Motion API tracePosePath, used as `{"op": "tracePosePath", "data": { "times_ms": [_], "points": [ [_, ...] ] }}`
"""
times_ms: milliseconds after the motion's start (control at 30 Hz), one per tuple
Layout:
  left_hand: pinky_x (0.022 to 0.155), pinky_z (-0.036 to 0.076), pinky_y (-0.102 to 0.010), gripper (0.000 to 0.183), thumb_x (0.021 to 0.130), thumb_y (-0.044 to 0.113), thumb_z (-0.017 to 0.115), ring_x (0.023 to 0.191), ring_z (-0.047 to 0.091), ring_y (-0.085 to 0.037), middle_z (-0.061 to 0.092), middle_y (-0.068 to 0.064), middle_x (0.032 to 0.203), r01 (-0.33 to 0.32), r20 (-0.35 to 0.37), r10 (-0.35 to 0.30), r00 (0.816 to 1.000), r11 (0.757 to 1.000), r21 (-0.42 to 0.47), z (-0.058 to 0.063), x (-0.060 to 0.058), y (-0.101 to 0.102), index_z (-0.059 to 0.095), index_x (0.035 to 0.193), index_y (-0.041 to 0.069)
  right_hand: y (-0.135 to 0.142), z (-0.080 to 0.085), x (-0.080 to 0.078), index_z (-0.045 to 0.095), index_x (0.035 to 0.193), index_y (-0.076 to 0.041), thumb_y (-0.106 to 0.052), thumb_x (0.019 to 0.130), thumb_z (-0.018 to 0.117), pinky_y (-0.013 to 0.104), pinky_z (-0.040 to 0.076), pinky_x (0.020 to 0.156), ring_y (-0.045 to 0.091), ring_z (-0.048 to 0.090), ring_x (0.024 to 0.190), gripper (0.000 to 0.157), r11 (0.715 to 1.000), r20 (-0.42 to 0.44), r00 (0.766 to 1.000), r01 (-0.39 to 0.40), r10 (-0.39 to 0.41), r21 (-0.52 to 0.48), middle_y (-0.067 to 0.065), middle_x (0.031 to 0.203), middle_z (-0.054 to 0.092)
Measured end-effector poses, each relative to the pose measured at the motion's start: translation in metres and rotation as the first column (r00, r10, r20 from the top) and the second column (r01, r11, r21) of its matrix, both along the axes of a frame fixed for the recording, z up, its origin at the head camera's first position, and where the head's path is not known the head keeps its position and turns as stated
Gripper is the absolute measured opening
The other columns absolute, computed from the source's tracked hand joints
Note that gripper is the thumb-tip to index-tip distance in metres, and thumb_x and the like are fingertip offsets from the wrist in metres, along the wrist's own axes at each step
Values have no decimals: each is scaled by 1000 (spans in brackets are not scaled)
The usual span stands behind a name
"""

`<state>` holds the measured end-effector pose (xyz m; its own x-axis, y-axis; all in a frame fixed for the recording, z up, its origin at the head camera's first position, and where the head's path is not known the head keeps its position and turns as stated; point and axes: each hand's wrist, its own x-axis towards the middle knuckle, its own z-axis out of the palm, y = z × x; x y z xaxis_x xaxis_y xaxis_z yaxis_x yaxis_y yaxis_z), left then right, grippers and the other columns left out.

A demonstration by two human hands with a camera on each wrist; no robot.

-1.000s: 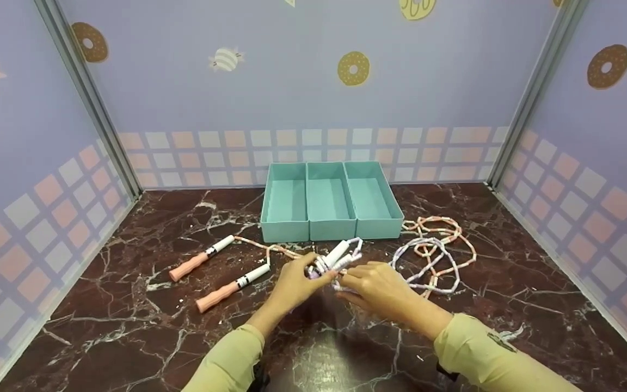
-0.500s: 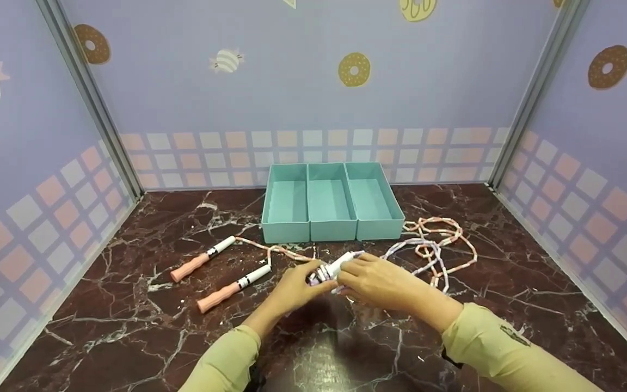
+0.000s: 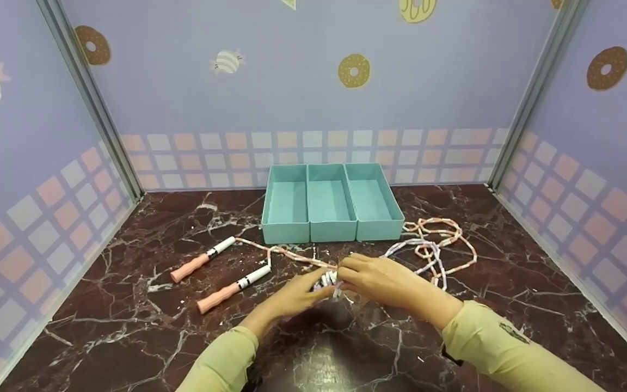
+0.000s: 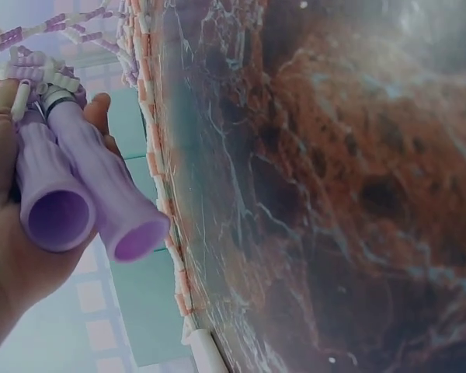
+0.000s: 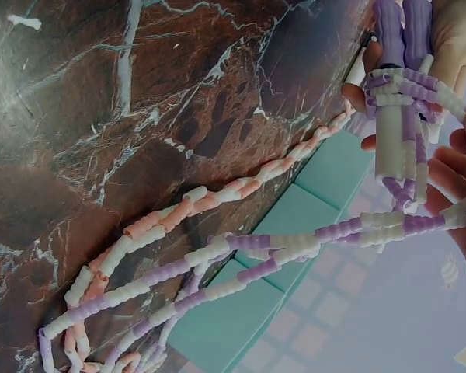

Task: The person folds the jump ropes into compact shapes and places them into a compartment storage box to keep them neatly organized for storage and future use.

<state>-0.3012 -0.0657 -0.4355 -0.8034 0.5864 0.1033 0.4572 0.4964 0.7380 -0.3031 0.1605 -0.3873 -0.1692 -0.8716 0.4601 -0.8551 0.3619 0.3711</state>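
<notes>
My left hand [image 3: 292,294] grips the two purple handles [image 4: 105,167] of a beaded jump rope, which lie side by side with their hollow ends showing in the left wrist view. Turns of purple-and-white beaded cord [image 5: 404,85] wrap around the white upper part of the handles. Close beside them, my right hand [image 3: 379,277] pinches a doubled stretch of the same cord. Its loose loops [image 3: 422,250] trail off to the right. An orange-and-white jump rope lies on the table, its two handles [image 3: 234,288] left of my left hand.
Behind the hands stands a teal box [image 3: 332,230] with three compartments, close to the patterned back wall [image 3: 313,98]. Orange beaded cord [image 3: 468,242] coils to its right, partly crossing the purple loops. Marbled dark tabletop [image 3: 128,332] extends around everything.
The loose purple loop on the right has become smaller. My right hand has shifted slightly around the handles and now covers their white upper part in the head view.
</notes>
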Motion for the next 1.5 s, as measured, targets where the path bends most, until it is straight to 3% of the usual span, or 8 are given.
{"op": "tracePosePath", "data": {
  "times_ms": [133, 300, 400, 633, 967, 1233, 1367, 1500],
  "points": [
    [105, 47, -51, 58, 103, 39, 47, 111, 65, -33, 64, -20, 129, 23, 14, -23, 1000, 1000, -20, 1, 0, -2, 35, 153, 12, -3, 3, -1, 63, 96, -13, -29, 94, 65, 23, 54, 72, 11, 61, 80, 17, 1000, -56, 998, 13, -12, 4, -5, 87, 67],
    [72, 51, -30, 50, 104, 32, 44, 70, 58, -14, 67, -10, 88, 12, 54, -12, 998, 1000, 1, 1, 2, -3, 39, 151, 16, -6, 6, -1, 63, 94, -14, -30, 94, 64, 23, 56, 71, 11, 64, 79, 16, 1000, -26, 999, 23, -23, 9, -5, 87, 69],
    [65, 45, -24, 55, 100, 29, 46, 63, 50, -7, 63, -6, 82, 10, 68, -11, 998, 1000, 16, 0, 4, -3, 37, 152, 14, -8, 8, -1, 63, 92, -14, -30, 94, 64, 23, 56, 68, 11, 64, 76, 17, 1000, -6, 1000, 27, -27, 14, -5, 84, 68],
    [83, 54, -28, 68, 87, 49, 70, 87, 66, -8, 73, -3, 110, -16, -19, 16, 1000, 1000, -21, -2, 3, 4, 49, 145, 21, -9, 11, -3, 60, 88, -15, -34, 94, 64, 26, 55, 66, 12, 63, 70, 20, 998, 58, 997, 58, -59, 16, -5, 79, 66],
    [89, 54, -31, 53, 86, 48, 70, 92, 66, -12, 73, -1, 109, -16, -120, 3, 993, 994, -113, 1, 2, 8, 61, 132, 23, -9, 15, -7, 55, 82, -15, -40, 93, 63, 26, 46, 53, 10, 51, 56, 29, 996, 258, 962, 79, -86, 38, -4, 69, 61],
    [82, 53, -22, 53, 84, 50, 72, 81, 62, -4, 74, 0, 100, 72, -123, -94, 988, 983, -168, 4, 2, 9, 65, 124, 16, -5, 14, -19, 56, 74, -15, -46, 84, 72, 15, 28, 50, 0, 31, 52, 36, 994, 536, 839, 106, -91, 2, -9, 58, 48],
    [81, 52, -20, 56, 84, 48, 74, 80, 59, -1, 74, -1, 101, 117, -109, -136, 985, 980, -162, 5, 2, 8, 64, 127, 14, -5, 16, -24, 58, 71, -15, -43, 82, 75, 14, 29, 50, -1, 34, 52, 35, 991, 670, 735, 131, -103, 9, -9, 59, 49],
    [75, 49, -17, 55, 83, 44, 75, 76, 54, 0, 73, -1, 99, 142, -111, -159, 981, 979, -148, 5, 3, 5, 65, 127, 14, -7, 18, -28, 64, 73, -12, -36, 83, 77, 14, 38, 51, -3, 45, 53, 29, 990, 800, 592, 142, -98, 16, -4, 63, 62]
  ]
}}
